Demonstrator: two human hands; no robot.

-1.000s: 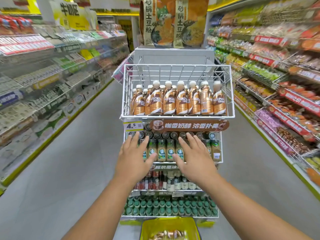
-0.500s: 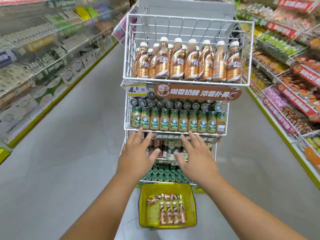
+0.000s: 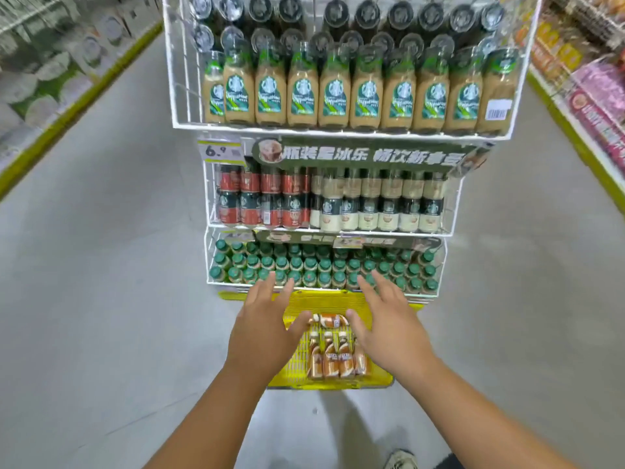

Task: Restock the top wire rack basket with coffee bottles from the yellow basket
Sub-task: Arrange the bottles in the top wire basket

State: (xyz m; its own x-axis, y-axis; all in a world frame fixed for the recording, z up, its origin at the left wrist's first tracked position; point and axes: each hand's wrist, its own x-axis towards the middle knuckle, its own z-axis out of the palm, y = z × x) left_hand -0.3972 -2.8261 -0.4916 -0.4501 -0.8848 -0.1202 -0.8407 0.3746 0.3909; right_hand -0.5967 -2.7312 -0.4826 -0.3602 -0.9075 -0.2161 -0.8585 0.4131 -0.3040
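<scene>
Currently: pick-up step, not yet begun. Yellow basket [image 3: 378, 379] on the floor at the rack's foot, holding coffee bottles [image 3: 333, 358] (lying flat, caps away). Left hand [image 3: 265, 328] and right hand [image 3: 389, 328] spread above it, fingers straight, holding nothing. Top rack basket out of view. Next, by my judgement: lower, grip bottles.
</scene>
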